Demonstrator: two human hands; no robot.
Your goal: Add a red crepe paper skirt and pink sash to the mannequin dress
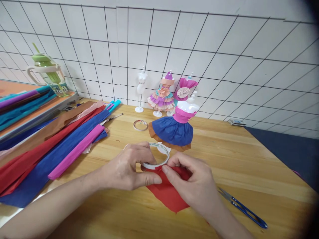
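Note:
My left hand [132,164] is closed around a roll of white tape [166,153], its fingers through the ring. A piece of red crepe paper [169,192] hangs below the roll, its top edge gathered against the tape. My right hand [191,179] pinches that gathered edge between thumb and forefinger, close beside the roll. Just beyond my hands stands a small white mannequin [188,106] in a pink top [183,115] and a puffed blue skirt [171,131] with a brown hem.
Strips of coloured crepe paper [57,146] spread across the left side. Blue thread snips [245,209] lie at the right. Behind are a bare mannequin [141,84], two dressed ones [163,98] and another tape roll [140,125]. A green-lidded bottle [47,71] stands far left.

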